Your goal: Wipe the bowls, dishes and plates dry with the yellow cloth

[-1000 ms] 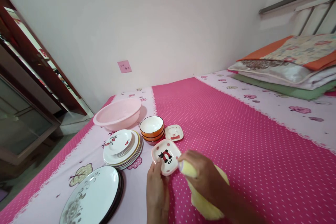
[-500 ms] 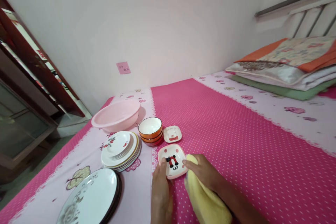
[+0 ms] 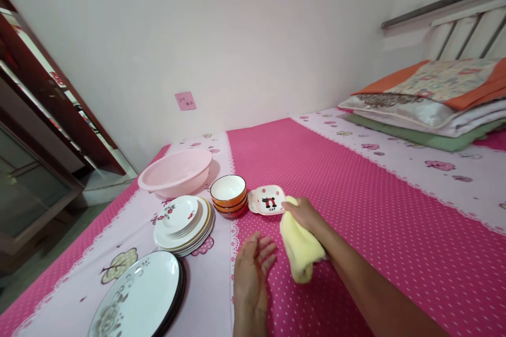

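Observation:
My right hand is closed on a yellow cloth and also touches the edge of a small square dish with a cat picture. That dish rests on top of another small square dish, right of the stacked orange bowls. My left hand hovers open over the pink dotted bedsheet, holding nothing, its fingers spread.
A pink basin sits at the back left. A stack of flowered plates and a large dark-rimmed plate stack lie in front of it. Folded quilts and a pillow are at the far right. A wooden cabinet stands left.
The cat dish left my left hand and was carried by my right hand onto the other small dish beside the bowls. My left hand opened and stayed low.

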Demonstrator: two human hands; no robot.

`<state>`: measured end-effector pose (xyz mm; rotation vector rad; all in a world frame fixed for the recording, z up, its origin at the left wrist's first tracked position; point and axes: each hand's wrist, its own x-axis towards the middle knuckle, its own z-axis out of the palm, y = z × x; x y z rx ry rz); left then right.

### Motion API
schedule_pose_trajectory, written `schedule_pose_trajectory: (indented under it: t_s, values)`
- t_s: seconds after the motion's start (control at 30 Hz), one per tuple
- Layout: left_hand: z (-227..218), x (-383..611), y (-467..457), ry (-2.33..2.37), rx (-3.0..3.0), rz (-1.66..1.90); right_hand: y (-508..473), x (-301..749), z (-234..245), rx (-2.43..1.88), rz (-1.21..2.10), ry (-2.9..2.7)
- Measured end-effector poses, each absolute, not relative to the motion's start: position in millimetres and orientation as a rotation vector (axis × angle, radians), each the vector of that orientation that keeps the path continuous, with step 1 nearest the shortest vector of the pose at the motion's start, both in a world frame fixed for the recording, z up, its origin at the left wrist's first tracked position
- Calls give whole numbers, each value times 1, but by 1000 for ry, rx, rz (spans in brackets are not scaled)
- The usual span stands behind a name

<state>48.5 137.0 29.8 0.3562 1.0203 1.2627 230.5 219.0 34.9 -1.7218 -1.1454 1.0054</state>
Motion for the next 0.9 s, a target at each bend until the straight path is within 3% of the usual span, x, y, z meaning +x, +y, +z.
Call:
schedule_pose_trajectory:
  t_s: [0.9]
  values:
    - [35, 58, 136, 972, 242, 1280, 283, 230, 23, -1982, 1179, -1268]
